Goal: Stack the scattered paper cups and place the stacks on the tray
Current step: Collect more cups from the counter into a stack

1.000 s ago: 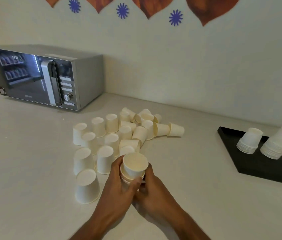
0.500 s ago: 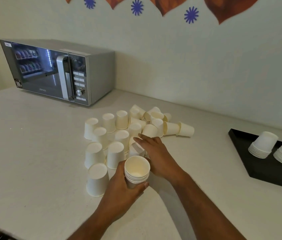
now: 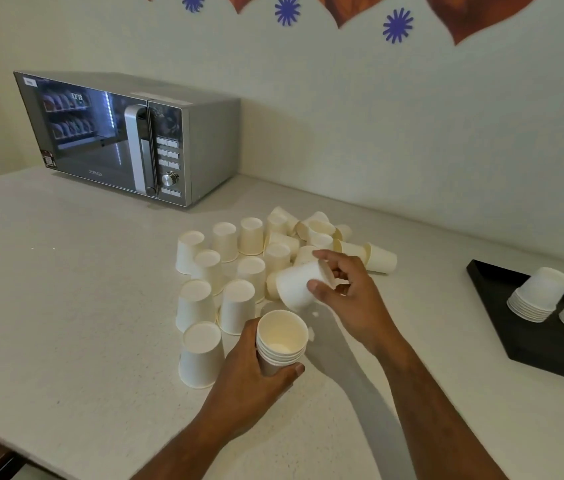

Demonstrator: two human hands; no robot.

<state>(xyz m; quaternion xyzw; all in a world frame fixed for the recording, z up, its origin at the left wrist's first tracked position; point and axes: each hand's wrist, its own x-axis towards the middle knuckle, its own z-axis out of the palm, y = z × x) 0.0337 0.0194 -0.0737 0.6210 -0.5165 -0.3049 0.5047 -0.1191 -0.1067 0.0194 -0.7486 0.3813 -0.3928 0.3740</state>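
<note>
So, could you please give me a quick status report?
Left hand holds upright stack. Right hand holds single cup, tilted. Two stacks on tray. Nothing blocking.

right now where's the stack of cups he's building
In the head view it sits low in the centre: the stack of cups, mouths up, is held in the left hand, just right of the nearest upside-down cup.
</note>
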